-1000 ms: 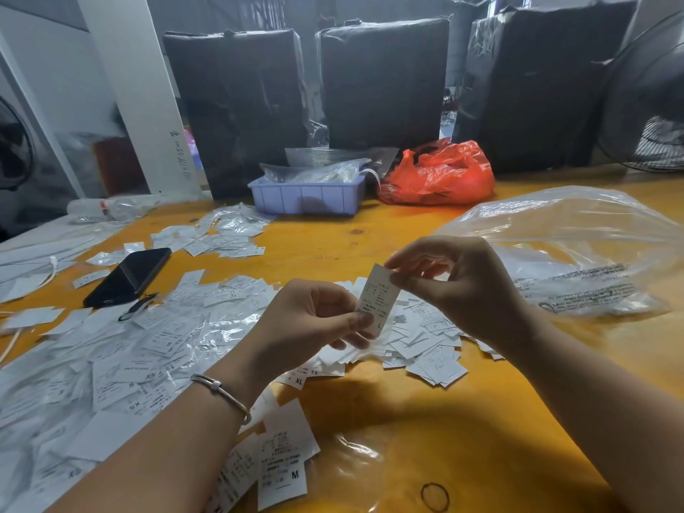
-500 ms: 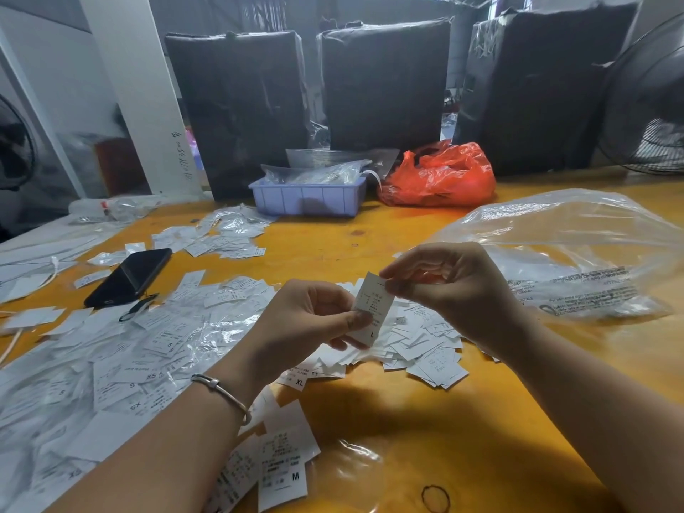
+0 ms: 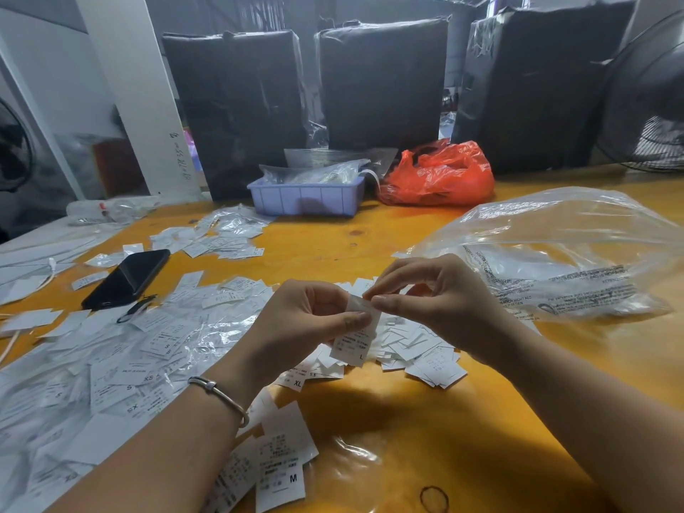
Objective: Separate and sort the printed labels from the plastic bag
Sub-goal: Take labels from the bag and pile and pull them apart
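Observation:
A small white printed label (image 3: 354,338) marked L hangs between both hands above the yellow table (image 3: 462,431). My left hand (image 3: 303,327) pinches its left edge with thumb and fingers. My right hand (image 3: 440,301) pinches its top edge with thumb and forefinger. Under the hands lies a small heap of loose labels (image 3: 418,349). A wide spread of labels and clear film (image 3: 111,364) covers the table's left side. A large clear plastic bag (image 3: 562,253) with black print lies at the right, close behind my right hand.
A black phone (image 3: 127,277) lies at the left among labels. At the back stand a lilac tray (image 3: 305,198) of clear bags, a red plastic bag (image 3: 440,175) and black-wrapped bales (image 3: 381,83). A fan (image 3: 651,101) is at far right. A rubber band (image 3: 433,498) lies near the front.
Both hands have lowered the label a little and turned it, so it now hangs down from their fingertips. My right fingers have moved onto its top edge.

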Available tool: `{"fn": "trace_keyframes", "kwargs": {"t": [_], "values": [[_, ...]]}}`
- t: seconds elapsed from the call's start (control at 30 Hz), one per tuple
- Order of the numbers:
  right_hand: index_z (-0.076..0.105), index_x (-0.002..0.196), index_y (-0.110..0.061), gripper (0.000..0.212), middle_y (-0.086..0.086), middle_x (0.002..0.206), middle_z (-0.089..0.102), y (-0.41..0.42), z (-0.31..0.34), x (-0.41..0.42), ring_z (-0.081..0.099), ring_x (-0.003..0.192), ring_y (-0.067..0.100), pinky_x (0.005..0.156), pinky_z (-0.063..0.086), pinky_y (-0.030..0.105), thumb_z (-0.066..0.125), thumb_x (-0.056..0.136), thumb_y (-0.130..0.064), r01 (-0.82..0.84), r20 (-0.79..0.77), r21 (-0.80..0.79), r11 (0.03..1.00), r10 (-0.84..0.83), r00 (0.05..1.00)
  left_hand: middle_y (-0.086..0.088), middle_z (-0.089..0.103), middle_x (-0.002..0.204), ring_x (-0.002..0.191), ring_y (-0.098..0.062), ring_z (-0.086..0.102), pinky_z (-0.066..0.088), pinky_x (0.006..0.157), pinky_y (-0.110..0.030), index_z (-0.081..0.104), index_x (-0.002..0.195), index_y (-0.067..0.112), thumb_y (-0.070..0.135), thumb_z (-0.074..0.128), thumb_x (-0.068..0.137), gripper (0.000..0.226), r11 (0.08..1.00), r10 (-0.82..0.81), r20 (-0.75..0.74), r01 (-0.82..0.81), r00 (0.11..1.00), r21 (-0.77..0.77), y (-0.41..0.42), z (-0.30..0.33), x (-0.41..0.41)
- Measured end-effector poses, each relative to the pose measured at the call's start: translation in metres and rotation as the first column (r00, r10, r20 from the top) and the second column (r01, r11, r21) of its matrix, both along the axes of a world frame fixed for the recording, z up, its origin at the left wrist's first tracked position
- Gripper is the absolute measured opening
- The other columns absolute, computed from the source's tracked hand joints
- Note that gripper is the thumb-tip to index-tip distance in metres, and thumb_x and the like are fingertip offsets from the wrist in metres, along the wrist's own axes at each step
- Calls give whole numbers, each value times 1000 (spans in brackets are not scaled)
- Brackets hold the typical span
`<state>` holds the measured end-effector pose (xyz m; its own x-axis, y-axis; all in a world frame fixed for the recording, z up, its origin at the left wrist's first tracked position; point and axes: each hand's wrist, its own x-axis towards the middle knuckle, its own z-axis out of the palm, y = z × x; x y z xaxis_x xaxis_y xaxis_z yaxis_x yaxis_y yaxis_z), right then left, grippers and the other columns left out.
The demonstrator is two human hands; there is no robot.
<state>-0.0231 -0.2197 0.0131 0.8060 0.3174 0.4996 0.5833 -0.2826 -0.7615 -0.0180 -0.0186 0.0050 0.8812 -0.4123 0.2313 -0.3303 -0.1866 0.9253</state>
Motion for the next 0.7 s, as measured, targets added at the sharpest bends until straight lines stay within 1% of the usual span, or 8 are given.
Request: {"fn": "trace_keyframes", "kwargs": {"t": [0.1, 0.23, 0.33, 0.4, 0.47, 0.53, 0.63, 0.7], "values": [[76, 85, -3, 10, 8, 85, 70, 0, 0, 0, 63, 80, 28, 66, 50, 48, 72, 80, -11, -22, -26, 21, 1000, 22, 999, 0, 76, 76, 67, -4, 69, 48, 55, -12, 75, 82, 9, 25, 72, 70, 19, 1000, 14, 5, -14, 1000, 3, 0, 1, 0], [76, 86, -4, 13, 6, 85, 69, 2, 0, -1, 64, 81, 21, 68, 51, 46, 72, 79, -14, -34, -55, -3, 999, 34, 998, -3, 77, 81, 75, -12, 72, 52, 61, -16, 74, 85, 6, 27, 71, 72, 26, 999, 22, 18, -22, 1000, 35, 0, 1, 1], [76, 91, -12, 11, 0, 86, 71, -1, -4, 4, 63, 80, 17, 68, 52, 39, 70, 83, -17, 92, -26, -18, 996, -93, 995, -7, 77, 83, 80, -18, 73, 56, 64, -21, 73, 91, 7, 18, 72, 77, 18, 996, 84, 15, -84, 996, -5, 5, 1, 4], [75, 92, -16, 10, -6, 85, 70, -6, -8, 10, 62, 77, 10, 67, 53, 35, 68, 85, -18, 243, 29, -36, 969, -242, 970, -4, 76, 84, 82, -20, 72, 58, 68, -29, 73, 92, 15, 12, 69, 86, 8, 973, 229, 77, -230, 970, 0, 10, 1, 10], [73, 97, -17, 13, -6, 88, 69, -11, -13, 15, 61, 80, 9, 70, 54, 34, 68, 85, -18, 364, 78, -113, 925, -357, 931, -1, 75, 83, 82, -20, 71, 57, 68, -31, 72, 89, 20, 11, 63, 91, 13, 913, 402, 149, -407, 903, 6, 16, -2, 16], [70, 106, -20, 24, -5, 102, 69, -12, -17, 18, 61, 91, 10, 80, 53, 37, 70, 83, -20, 395, 108, -233, 889, -380, 919, 0, 72, 79, 78, -20, 69, 57, 64, -35, 70, 84, 22, 11, 57, 91, 18, 827, 546, 197, -561, 814, 24, 20, -3, 22], [61, 121, -30, 43, -11, 126, 58, -6, -21, 17, 49, 115, 6, 98, 43, 33, 73, 80, -28, 256, 118, -412, 874, -228, 967, 2, 66, 71, 75, -19, 61, 48, 65, -34, 67, 72, 19, 17, 46, 86, 25, 672, 657, 301, -718, 691, 181, 27, -4, 27], [58, 126, -35, 49, -16, 135, 50, 1, -24, 15, 39, 125, 2, 104, 33, 26, 74, 79, -34, 159, 109, -504, 849, -120, 987, -4, 66, 73, 75, -24, 59, 44, 62, -32, 67, 72, 14, 18, 42, 83, 28, 569, 654, 352, -742, 670, 355, 32, -5, 30]]}}
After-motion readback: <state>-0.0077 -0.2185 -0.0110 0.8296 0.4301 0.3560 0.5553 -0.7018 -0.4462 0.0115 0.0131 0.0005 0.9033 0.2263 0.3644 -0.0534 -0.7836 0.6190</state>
